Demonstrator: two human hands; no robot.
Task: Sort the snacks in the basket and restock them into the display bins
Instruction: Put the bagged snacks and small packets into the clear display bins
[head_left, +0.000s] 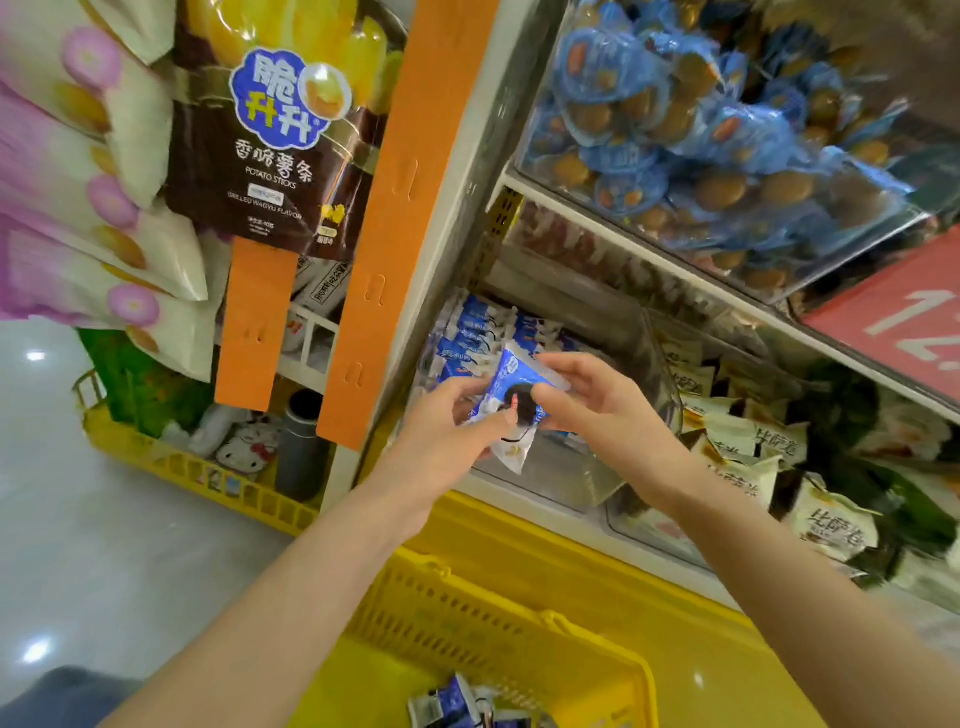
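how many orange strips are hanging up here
2. A long orange plastic strip runs down beside the white shelf upright; a shorter orange plastic strip hangs left of it, below the brown potato-sticks bag. Others may be hidden out of frame.

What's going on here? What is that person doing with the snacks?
A person is restocking snacks. The left hand and the right hand both pinch one blue packet in front of a clear bin that already holds matching packets. A yellow basket below holds spare packets.
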